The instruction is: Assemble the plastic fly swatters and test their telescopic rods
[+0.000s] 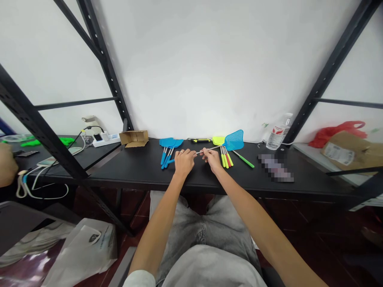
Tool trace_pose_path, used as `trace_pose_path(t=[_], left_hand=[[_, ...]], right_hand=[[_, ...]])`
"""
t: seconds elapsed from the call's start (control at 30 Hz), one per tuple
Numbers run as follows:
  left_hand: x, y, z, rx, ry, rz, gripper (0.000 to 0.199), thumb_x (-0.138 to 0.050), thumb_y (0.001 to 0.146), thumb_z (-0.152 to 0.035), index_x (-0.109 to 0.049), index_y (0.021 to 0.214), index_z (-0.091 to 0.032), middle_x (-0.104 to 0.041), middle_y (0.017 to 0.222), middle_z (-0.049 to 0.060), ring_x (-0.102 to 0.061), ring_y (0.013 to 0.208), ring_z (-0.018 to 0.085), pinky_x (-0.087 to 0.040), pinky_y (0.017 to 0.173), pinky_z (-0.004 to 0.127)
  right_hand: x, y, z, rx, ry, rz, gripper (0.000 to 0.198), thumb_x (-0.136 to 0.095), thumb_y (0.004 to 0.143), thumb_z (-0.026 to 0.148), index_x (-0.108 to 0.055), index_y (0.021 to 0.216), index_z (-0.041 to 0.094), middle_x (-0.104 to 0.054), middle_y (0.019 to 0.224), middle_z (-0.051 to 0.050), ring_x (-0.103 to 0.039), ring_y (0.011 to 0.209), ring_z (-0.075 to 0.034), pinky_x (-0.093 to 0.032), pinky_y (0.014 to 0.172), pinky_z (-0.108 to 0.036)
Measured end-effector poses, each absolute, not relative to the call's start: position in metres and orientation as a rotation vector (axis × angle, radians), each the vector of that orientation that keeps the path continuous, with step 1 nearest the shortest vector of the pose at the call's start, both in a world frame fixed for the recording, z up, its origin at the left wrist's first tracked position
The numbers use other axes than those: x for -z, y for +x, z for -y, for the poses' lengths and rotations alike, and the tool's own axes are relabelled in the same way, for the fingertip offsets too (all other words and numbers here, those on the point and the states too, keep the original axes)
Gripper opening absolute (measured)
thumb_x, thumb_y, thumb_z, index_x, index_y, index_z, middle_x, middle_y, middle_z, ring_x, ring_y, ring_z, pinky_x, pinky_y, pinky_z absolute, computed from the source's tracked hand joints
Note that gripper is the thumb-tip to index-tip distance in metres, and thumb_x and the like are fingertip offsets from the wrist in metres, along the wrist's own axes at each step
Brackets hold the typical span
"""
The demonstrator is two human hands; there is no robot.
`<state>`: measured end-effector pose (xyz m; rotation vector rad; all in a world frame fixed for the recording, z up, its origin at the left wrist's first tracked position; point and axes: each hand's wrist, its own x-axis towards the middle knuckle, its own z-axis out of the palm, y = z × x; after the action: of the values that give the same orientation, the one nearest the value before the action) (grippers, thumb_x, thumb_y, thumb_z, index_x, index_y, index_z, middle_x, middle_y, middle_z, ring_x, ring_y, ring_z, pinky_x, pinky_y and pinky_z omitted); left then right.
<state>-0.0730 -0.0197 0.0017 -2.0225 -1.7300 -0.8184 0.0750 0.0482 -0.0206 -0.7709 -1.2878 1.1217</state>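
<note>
Both hands hold one blue fly swatter (pixel 234 140) above the black table, its mesh head to the right and its blue handle end to the left. My left hand (pixel 184 161) is closed around the handle side. My right hand (pixel 211 158) pinches the metal rod nearer the head. Left of my hands lie several blue fly swatters (pixel 170 142), handles toward me. Just right of my right hand are several fly swatters with yellow and red handles (pixel 226 159), their yellow heads (pixel 218 140) partly hidden. A green handle (pixel 245 160) lies beside them.
A small open cardboard box (pixel 134 138) sits at the table's back left. A yellow-black utility knife (pixel 201 140) lies by the wall. To the right stand a water bottle (pixel 277 133) and a blurred item (pixel 275 168). Black metal posts (pixel 104 59) frame both sides.
</note>
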Motion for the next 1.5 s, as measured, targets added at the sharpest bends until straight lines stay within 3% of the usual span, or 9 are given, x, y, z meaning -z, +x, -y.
trace_pose_path(t=[0.6, 0.8, 0.97, 1.2, 1.5], left_hand=[[0.000, -0.084, 0.017, 0.889, -2.017, 1.736, 0.034, -0.041, 0.100, -0.041, -0.071, 0.111, -0.029, -0.068, 0.104, 0.009, -0.056, 0.100, 0.026, -0.034, 0.089, 0.040], [0.001, -0.079, 0.019, 0.882, -2.140, 1.612, 0.030, -0.039, 0.101, -0.032, -0.064, 0.115, -0.022, -0.068, 0.106, 0.009, -0.060, 0.098, 0.023, -0.036, 0.090, 0.036], [0.005, -0.078, 0.015, 0.908, -2.147, 1.573, 0.035, -0.037, 0.102, -0.043, -0.064, 0.115, -0.025, -0.069, 0.100, 0.006, -0.062, 0.092, 0.021, -0.038, 0.080, 0.032], [0.007, -0.078, 0.009, 0.885, -2.029, 1.581, 0.036, -0.036, 0.103, -0.041, -0.069, 0.108, -0.027, -0.069, 0.092, 0.007, -0.061, 0.086, 0.022, -0.033, 0.074, 0.035], [0.008, -0.085, 0.010, 0.956, -1.898, 1.613, 0.031, -0.042, 0.101, -0.038, -0.071, 0.101, -0.028, -0.069, 0.090, 0.007, -0.059, 0.087, 0.024, -0.030, 0.076, 0.039]], right_hand=[[0.019, 0.080, -0.053, -1.070, -0.812, 1.052, 0.045, -0.071, 0.073, 0.061, -0.072, 0.076, 0.016, -0.070, 0.070, -0.007, -0.052, 0.050, -0.010, -0.034, 0.040, -0.023], [0.021, 0.080, -0.049, -1.064, -0.738, 1.293, 0.046, -0.067, 0.078, 0.062, -0.074, 0.084, 0.017, -0.071, 0.078, -0.006, -0.053, 0.053, -0.009, -0.035, 0.042, -0.020], [0.022, 0.078, -0.045, -1.027, -0.690, 1.516, 0.048, -0.065, 0.080, 0.064, -0.076, 0.078, 0.017, -0.068, 0.068, -0.004, -0.052, 0.052, -0.011, -0.037, 0.044, -0.022], [0.023, 0.077, -0.051, -1.081, -0.755, 1.353, 0.048, -0.070, 0.074, 0.063, -0.076, 0.076, 0.016, -0.073, 0.078, -0.008, -0.053, 0.055, -0.011, -0.035, 0.042, -0.022], [0.018, 0.079, -0.052, -1.065, -0.788, 1.045, 0.049, -0.072, 0.072, 0.063, -0.071, 0.074, 0.014, -0.070, 0.068, -0.007, -0.050, 0.048, -0.009, -0.033, 0.039, -0.020]])
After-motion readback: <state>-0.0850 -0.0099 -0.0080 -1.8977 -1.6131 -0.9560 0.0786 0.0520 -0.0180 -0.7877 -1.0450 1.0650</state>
